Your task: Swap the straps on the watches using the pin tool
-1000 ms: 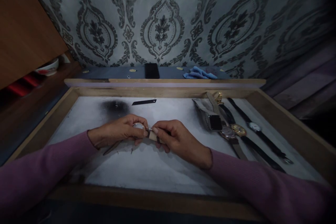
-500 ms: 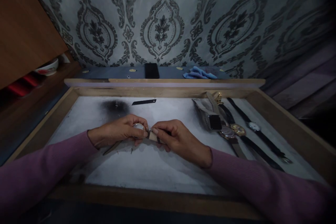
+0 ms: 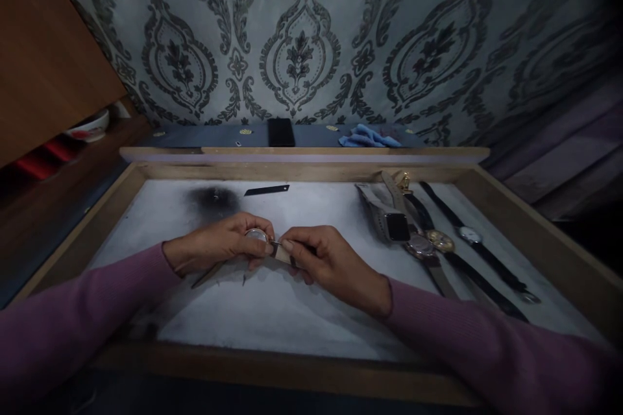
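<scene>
A round watch with a metal rim is gripped between the thumb and fingers of my left hand. From its right side a pale strap runs under my right hand. The fingers of my right hand pinch a small thin tool, whose tip is at the joint between watch and strap. Both hands are close together over the white tray bottom. A dark pointed strip lies below my left wrist, with small dark bits near it.
A black blade lies behind my hands. To the right are a smartwatch, a gold watch and a black-strapped watch. A wooden rim surrounds the tray. Beyond it sit a black phone and a blue cloth.
My right hand has shifted very slightly, and the thin tool shows a little more at the strap joint. The left hand keeps its hold on the watch.
</scene>
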A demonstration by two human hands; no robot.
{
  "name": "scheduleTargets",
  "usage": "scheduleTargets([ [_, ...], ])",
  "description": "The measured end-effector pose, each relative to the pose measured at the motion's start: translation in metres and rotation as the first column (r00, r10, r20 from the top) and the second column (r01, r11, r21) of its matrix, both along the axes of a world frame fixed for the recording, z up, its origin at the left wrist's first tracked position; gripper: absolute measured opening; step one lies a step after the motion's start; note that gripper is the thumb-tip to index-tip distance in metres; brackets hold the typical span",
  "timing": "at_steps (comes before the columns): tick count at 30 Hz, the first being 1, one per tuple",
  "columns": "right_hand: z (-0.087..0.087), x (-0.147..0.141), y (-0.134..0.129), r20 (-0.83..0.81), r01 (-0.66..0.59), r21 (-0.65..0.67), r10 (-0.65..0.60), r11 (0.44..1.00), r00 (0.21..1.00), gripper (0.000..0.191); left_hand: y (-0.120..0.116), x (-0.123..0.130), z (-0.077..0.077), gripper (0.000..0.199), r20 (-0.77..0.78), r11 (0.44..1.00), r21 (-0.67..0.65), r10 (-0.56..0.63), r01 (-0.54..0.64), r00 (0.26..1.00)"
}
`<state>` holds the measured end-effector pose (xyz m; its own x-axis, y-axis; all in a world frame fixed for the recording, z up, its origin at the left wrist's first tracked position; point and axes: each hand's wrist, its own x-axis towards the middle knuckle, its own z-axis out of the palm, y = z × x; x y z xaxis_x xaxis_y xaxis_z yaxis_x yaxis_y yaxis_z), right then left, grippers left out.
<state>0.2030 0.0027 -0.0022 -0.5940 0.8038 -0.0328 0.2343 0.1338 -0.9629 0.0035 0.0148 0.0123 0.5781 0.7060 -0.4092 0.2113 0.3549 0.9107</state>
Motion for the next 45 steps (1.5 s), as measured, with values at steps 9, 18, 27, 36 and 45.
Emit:
scheduleTargets([
  [9,0.0029,-0.0014,-0.0002,0.002,0.023,-0.115,-0.023,0.993,1.0,0.023,-0.0004,0.0026,0.0051,0.018,-0.009,1.0,-0.015,0.023,-0.023,1.0],
  [18,0.0016,-0.0022,0.0,0.034,0.028,-0.079,-0.026,0.996,0.999,0.021,-0.0014,0.0048,0.0093,0.019,-0.03,1.0,-0.013,0.024,-0.025,0.999],
  [27,-0.0014,-0.0036,0.0002,-0.024,0.043,-0.128,-0.047,0.991,0.999,0.021,-0.0012,0.0036,0.0053,0.015,-0.009,1.0,-0.003,0.016,-0.016,1.0],
  [36,-0.0028,-0.0049,0.0001,-0.054,0.063,-0.167,-0.073,0.984,0.996,0.022,-0.0014,0.0033,0.0062,0.014,-0.033,1.0,0.016,0.028,-0.027,0.999],
  [45,-0.0047,-0.0041,0.0006,-0.058,0.054,-0.158,-0.064,0.986,0.996,0.023,-0.0013,0.0043,0.0084,0.016,-0.035,0.999,0.018,0.027,-0.027,0.999],
])
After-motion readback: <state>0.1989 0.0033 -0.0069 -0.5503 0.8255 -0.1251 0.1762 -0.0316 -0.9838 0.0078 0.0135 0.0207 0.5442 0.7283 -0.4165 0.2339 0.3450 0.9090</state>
